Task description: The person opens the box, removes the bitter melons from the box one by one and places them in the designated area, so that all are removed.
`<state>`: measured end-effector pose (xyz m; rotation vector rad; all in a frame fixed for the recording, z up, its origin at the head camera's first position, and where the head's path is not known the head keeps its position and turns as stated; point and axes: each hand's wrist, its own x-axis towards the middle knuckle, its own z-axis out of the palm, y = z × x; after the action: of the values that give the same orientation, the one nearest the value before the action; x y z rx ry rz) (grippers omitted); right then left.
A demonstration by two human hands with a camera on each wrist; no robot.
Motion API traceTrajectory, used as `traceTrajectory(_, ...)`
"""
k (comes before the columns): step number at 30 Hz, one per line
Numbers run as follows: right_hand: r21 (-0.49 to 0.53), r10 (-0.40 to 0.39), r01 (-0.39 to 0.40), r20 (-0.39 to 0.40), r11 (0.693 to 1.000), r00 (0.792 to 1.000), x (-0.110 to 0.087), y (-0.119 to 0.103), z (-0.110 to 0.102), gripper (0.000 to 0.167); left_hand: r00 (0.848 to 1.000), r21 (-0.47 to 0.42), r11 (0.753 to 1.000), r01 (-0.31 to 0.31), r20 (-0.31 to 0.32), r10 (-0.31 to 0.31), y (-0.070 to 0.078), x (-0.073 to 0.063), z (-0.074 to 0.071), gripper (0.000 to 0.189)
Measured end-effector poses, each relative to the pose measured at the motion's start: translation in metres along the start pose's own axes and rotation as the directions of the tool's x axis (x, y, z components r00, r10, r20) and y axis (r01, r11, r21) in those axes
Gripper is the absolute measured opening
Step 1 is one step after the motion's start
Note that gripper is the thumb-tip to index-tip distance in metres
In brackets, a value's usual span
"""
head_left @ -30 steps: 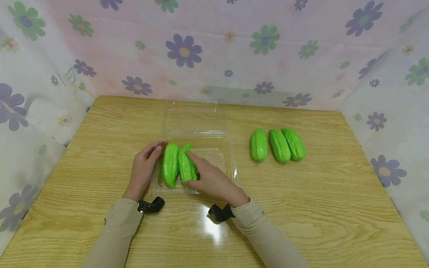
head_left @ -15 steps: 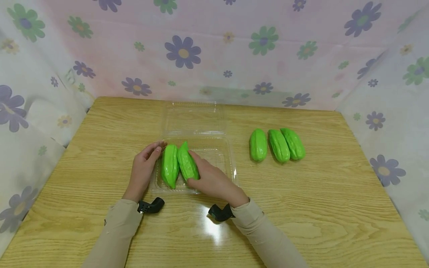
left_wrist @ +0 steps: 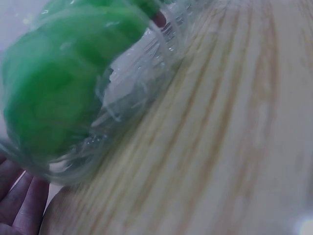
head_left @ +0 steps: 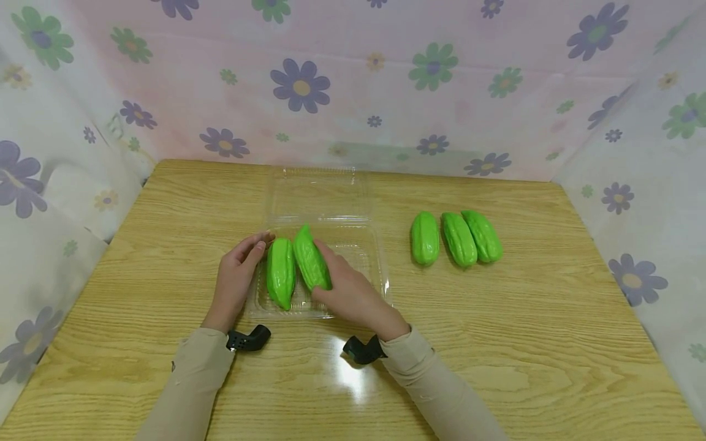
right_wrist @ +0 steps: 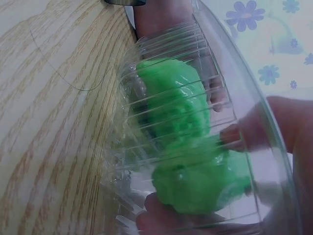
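Note:
In the head view a clear plastic clamshell box (head_left: 380, 269) sits on the table with its lid (head_left: 320, 193) laid back. Two glossy green, ridged bitter melons are in its base. My right hand (head_left: 355, 295) grips the right bitter melon (head_left: 311, 260) between thumb and fingers; its top end tilts left. The right wrist view shows fingers (right_wrist: 161, 215) under this melon, through the clear wall. The left bitter melon (head_left: 281, 272) lies along the left wall. My left hand (head_left: 236, 275) rests against that wall from outside, fingers (left_wrist: 30, 203) extended along it in the left wrist view.
Right of the box, three more green bitter melons lie on the wooden table (head_left: 524, 318): one at left (head_left: 425, 239), one in the middle (head_left: 459, 239) and one at right (head_left: 482, 236). A flowered cloth (head_left: 353, 79) hangs behind the table and at both sides.
The right hand has shifted the right bitter melon slightly up and right, so a gap shows between the two melons in the box. The left hand stays in place.

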<state>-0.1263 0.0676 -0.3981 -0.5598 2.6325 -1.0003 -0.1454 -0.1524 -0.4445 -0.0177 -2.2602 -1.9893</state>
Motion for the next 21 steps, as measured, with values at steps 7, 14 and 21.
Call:
traceTrajectory(7,0.001,-0.019,0.019,-0.045,1.000,0.999,0.002,0.003,-0.001,0.084,1.000,-0.001,1.000,-0.006,-0.001,0.006,-0.001,0.000,0.000,0.041)
traceTrajectory(14,0.057,-0.035,0.039,-0.072,0.998,0.997,0.003,0.004,-0.004,0.083,1.000,0.022,1.000,0.007,0.007,-0.007,0.000,0.000,0.000,0.040)
traceTrajectory(21,0.165,-0.043,0.055,-0.075,0.985,0.996,0.002,0.003,-0.010,0.082,1.000,0.014,1.000,0.013,0.014,-0.013,0.009,-0.003,0.000,0.037)
